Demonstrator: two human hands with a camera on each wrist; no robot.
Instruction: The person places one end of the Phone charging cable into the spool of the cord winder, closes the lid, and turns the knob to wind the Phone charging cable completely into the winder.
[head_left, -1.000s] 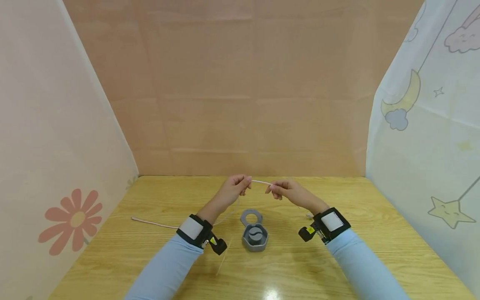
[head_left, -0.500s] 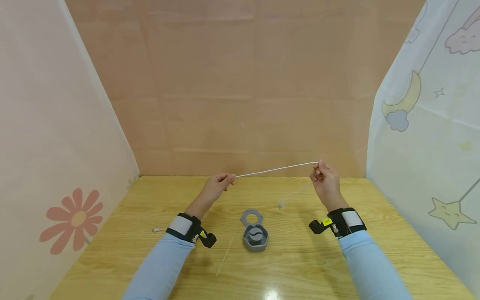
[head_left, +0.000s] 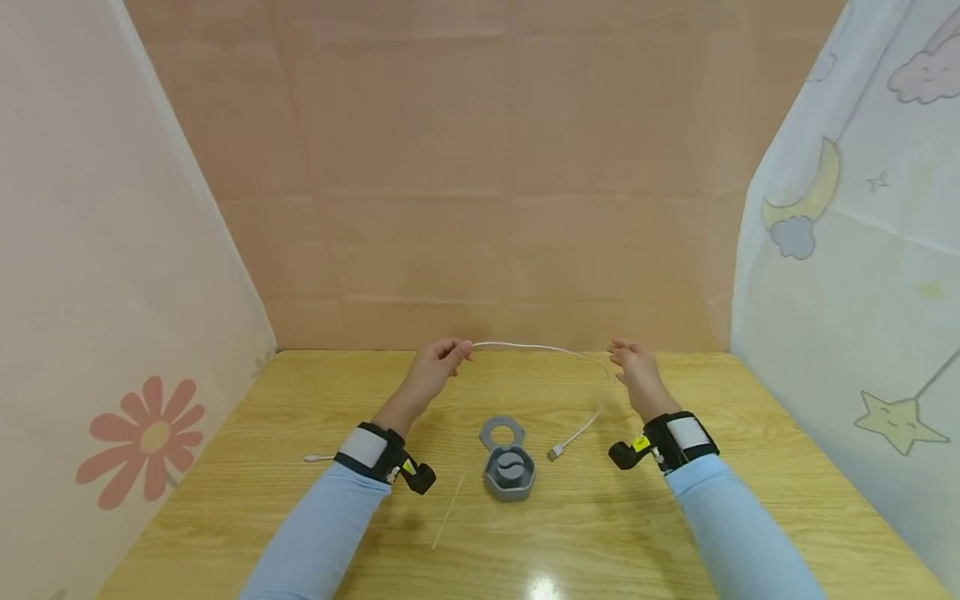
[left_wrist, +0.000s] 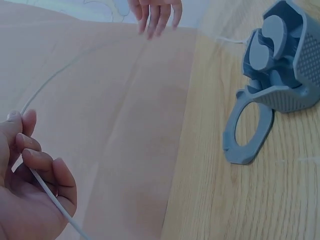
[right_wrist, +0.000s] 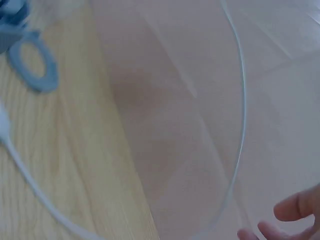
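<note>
My left hand (head_left: 459,350) pinches a thin white cable (head_left: 525,346) above the far part of the wooden table (head_left: 300,400). The cable arcs rightward past my right hand (head_left: 626,354), then drops to its USB plug (head_left: 555,454) on the table. My right hand's fingers are straight and hold nothing. In the left wrist view the cable (left_wrist: 47,192) runs through my curled left fingers (left_wrist: 35,165). In the right wrist view the cable (right_wrist: 243,100) curves just beside my right fingertips (right_wrist: 290,217). A grey hexagonal cable holder (head_left: 510,473) with a ring lid (head_left: 501,433) sits between my forearms.
The cable's other end (head_left: 315,457) lies on the table beside my left wrist. A thin pale strip (head_left: 448,512) lies left of the holder. Fabric walls close the table at the left (head_left: 112,292), back (head_left: 495,208) and right (head_left: 847,292).
My right hand let go of the cable and sank a little. The taut cable went slack and its plug end dropped onto the table. My left hand kept its pinch.
</note>
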